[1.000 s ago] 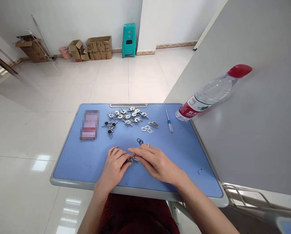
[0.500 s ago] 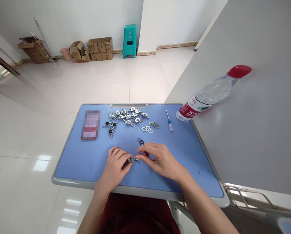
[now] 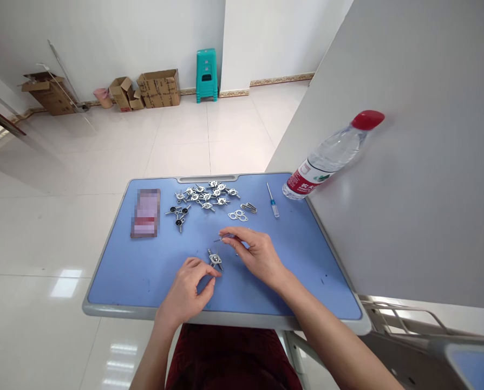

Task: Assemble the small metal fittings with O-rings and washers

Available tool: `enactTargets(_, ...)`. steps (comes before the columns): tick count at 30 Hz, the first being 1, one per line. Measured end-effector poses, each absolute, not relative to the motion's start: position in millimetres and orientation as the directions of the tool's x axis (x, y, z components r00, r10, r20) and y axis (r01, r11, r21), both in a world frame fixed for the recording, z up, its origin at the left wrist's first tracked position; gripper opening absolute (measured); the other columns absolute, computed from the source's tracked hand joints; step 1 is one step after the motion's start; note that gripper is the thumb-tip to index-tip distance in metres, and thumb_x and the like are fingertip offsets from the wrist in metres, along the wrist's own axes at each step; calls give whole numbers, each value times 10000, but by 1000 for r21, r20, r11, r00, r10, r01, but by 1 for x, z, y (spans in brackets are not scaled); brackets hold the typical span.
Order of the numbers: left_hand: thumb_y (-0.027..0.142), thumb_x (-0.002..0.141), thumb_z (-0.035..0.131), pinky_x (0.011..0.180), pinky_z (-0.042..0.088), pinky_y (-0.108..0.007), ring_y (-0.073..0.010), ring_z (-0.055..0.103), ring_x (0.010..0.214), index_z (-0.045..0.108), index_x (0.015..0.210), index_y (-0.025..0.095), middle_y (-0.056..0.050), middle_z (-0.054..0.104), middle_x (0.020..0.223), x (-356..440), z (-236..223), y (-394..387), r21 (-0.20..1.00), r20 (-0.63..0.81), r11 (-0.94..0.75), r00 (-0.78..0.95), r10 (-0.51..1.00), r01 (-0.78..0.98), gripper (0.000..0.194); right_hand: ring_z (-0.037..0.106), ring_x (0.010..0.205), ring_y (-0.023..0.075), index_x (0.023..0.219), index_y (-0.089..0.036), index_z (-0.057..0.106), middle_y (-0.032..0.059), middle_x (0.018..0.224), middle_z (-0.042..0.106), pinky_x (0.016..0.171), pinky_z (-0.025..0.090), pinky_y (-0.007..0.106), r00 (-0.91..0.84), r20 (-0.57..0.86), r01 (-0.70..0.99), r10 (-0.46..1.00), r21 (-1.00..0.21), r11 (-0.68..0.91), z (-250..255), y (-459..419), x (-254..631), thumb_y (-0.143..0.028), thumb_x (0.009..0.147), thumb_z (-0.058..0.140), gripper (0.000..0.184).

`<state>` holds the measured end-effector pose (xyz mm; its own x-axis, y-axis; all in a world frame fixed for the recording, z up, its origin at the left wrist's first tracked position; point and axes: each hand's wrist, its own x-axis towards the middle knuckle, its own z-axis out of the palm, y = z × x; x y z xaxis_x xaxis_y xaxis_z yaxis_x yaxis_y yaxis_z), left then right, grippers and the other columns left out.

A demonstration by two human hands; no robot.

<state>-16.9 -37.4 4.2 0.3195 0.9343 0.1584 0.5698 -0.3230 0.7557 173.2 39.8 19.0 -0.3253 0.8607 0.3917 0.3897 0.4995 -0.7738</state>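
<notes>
On the blue tabletop, a small metal valve-like part [image 3: 215, 259] with a diamond-shaped flange and a thin upright pin stands by itself between my hands. My left hand [image 3: 191, 287] rests just below and left of it, fingers curved and apart, holding nothing. Pinched in my right hand [image 3: 258, 254] is a small screwdriver [image 3: 227, 236], its thin shaft pointing left above the part; the fingers cover most of its handle. Farther back lie a group of similar metal parts [image 3: 207, 196], several parts with black discs [image 3: 179, 211], flat flange plates [image 3: 237, 215] and metal clips [image 3: 249, 207].
The blue table [image 3: 116, 276] has a raised grey rim. A phone [image 3: 145, 213] lies at its left, another screwdriver [image 3: 273, 201] at the back right. A red-capped water bottle [image 3: 311, 176] stands by the grey partition [image 3: 408, 216]. Boxes [image 3: 159, 88] and green stools [image 3: 207, 76] are by the wall.
My left hand has let go of the metal part, which now stands on the table. My right hand has lifted the screwdriver away, up and left. The black rings are now hidden. The view has shifted slightly.
</notes>
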Motion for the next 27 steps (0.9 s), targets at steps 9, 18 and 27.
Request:
enactTargets(9,169,870,593,953,425,-417,-226,558,1066,583,1034,245,-39,634,1105,-25,13,-15,640,195,-337,278,941,691,181,670,625,162,953,-210,705,28,782,729,631,552,291,-121,420,359,900,-826,434,28,43,184,-308,909,581,164)
enactTargets(18,123,837,617,848,422,-365,-201,578,967,524,875,224,4,660,982,-12,14,-5,590,132,-348,338,932,729,143,650,604,151,955,-211,697,26,786,726,624,539,282,-136,457,383,879,-794,472,29,43,187,-295,917,571,156)
enactTargets(27,165,864,614,821,395,-370,-207,593,925,531,860,220,-10,677,946,-14,5,-15,538,243,-386,301,922,749,101,656,600,149,958,-211,692,24,789,728,612,539,274,-167,472,401,865,-769,497,29,44,188,-283,920,568,149)
